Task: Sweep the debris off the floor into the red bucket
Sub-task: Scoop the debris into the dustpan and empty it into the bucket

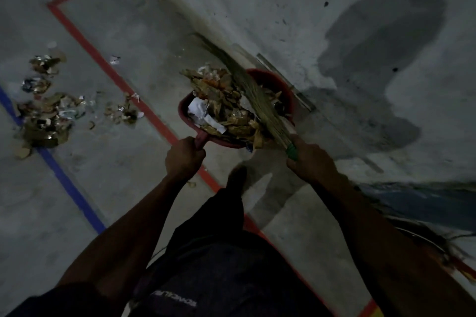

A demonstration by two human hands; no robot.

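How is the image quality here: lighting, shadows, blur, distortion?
Head view: dim and underexposed; the person's shadow falls dark on the wall. Soft motion blur smears the broom, the loaded dustpan and the floor debris. Wide-angle lens tilts and bends the red tape line. No glare.

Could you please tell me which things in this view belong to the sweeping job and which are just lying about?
Part of the job:
red bucket
red dustpan, held by the left hand
broom, held by the right hand
debris on the dustpan
debris pile on the floor

Just lying about:
red tape line
blue tape line
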